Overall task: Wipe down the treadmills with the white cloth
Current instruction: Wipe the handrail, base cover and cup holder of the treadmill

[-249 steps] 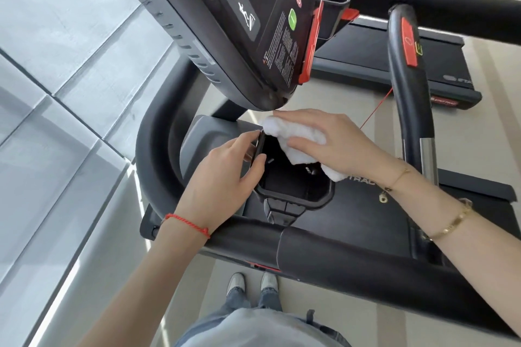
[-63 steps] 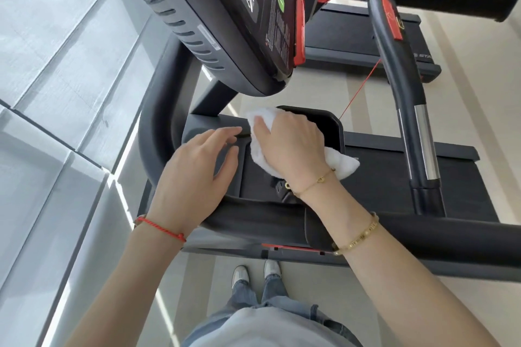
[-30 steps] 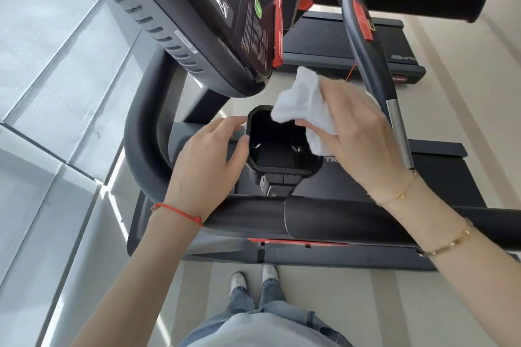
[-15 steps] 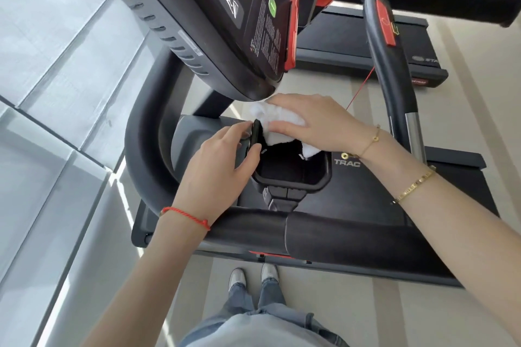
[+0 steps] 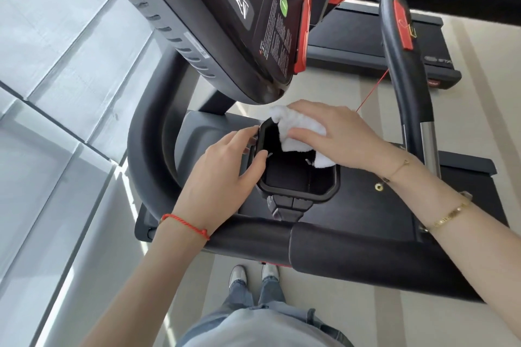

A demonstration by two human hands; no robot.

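A view looking straight down from a person's head at a black treadmill (image 5: 366, 205), with both bare forearms reaching forward over its front handrail (image 5: 324, 251).

The left hand (image 5: 222, 175), wearing a red string bracelet (image 5: 184, 224) at the wrist, holds the left rim of a black cup holder (image 5: 298, 191) that sits in the middle, just past the handrail. Its thumb hooks over the inside of the rim and its fingers (image 5: 242, 134) curl round the outside, pinching the edge.

The right hand (image 5: 338, 135) lies flat, fingers nearly straight, on top of a white cloth (image 5: 296, 127), pressing it onto the far rim of the holder. The cloth is bunched; part hangs down inside the holder's opening, and a corner shows under the palm at the holder's right edge. Whether the thumb grips the cloth from below cannot be told. Two gold bracelets (image 5: 448, 218) sit on the right wrist and forearm.

Above the hands, the dark console (image 5: 225, 22) tilts across the top, with a green button, a small printed label and a red clip on its right edge. A curved black grip bar (image 5: 406, 70) with a red tab rises at the right. A second treadmill (image 5: 366, 42) lies beyond. Grey wall panels (image 5: 56, 65) fill the left side. At the bottom are a pale shirt, jeans and two light shoes (image 5: 253, 275) on the beige floor.
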